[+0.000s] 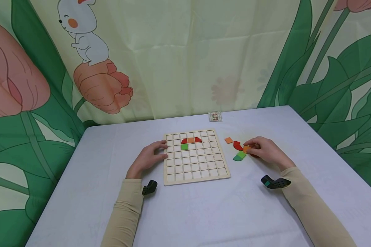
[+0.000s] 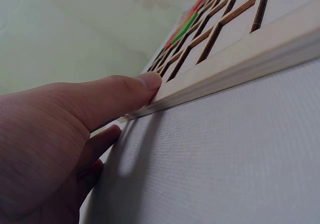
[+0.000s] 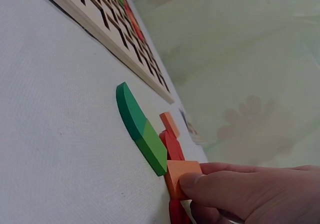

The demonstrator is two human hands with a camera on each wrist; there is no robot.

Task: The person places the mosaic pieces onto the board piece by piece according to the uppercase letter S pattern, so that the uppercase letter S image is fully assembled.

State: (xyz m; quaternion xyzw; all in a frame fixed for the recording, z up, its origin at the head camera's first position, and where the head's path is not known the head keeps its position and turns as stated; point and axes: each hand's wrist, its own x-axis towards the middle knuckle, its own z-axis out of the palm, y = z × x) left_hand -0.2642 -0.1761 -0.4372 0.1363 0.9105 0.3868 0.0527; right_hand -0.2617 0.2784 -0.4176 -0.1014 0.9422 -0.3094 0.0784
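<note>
A wooden grid board point(image 1: 194, 160) lies on the table. Two red quarter-round tiles flank an orange square tile point(image 1: 190, 140) in an upper row, with a green square tile point(image 1: 184, 146) beneath the left red one. At the board's left edge, my left hand point(image 1: 146, 157) touches the rim with thumb and fingertips. My right hand point(image 1: 266, 151) pinches an orange square tile point(image 3: 181, 176) between thumb and fingers, low among the loose tiles. Beside it lie a light green square point(image 3: 151, 146) against a dark green curved tile point(image 3: 129, 111), and red tiles point(image 1: 238, 147), one partly hidden under the hand.
Another orange square point(image 1: 228, 140) lies just right of the board. A small printed card point(image 1: 215, 116) sits at the table's back edge. White cloth covers the table point(image 1: 198, 216), and a flower-printed curtain point(image 1: 179, 68) hangs behind it.
</note>
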